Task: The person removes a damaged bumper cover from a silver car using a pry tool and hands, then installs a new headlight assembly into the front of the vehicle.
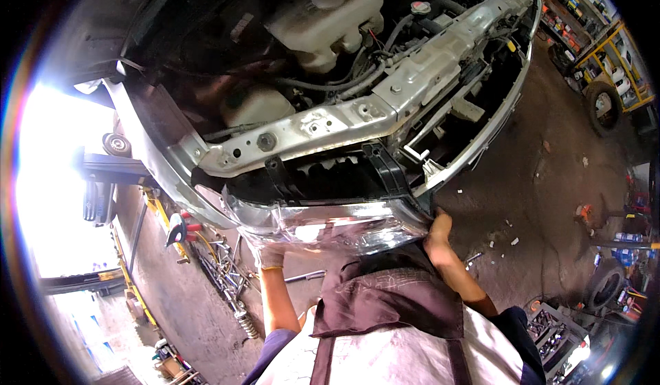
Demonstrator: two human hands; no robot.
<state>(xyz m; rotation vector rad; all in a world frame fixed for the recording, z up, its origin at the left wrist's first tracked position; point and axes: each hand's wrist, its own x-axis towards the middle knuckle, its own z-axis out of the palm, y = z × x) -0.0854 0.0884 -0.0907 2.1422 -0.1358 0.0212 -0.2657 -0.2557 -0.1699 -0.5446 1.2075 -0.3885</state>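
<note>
A car headlight [330, 223] with a clear, shiny lens and black mounting brackets sits at the open front corner of a silver car, between my body and the car's upper metal crossbar [309, 125]. My left hand [271, 255], in a pale glove, holds the headlight from below near its left end; its fingers are mostly hidden behind the lens. At the other end, my right hand [438, 228] grips the headlight's right edge, with the fingertips out of sight. The headlight's near face lies close to my dark apron [392, 292].
Beyond the crossbar lies the engine bay with a white plastic reservoir [330, 14]. Metal rods and tools [223, 268] lie on the floor at left. A parts tray [553, 333] stands at lower right. Tyres [603, 104] and loaded shelves line the right side.
</note>
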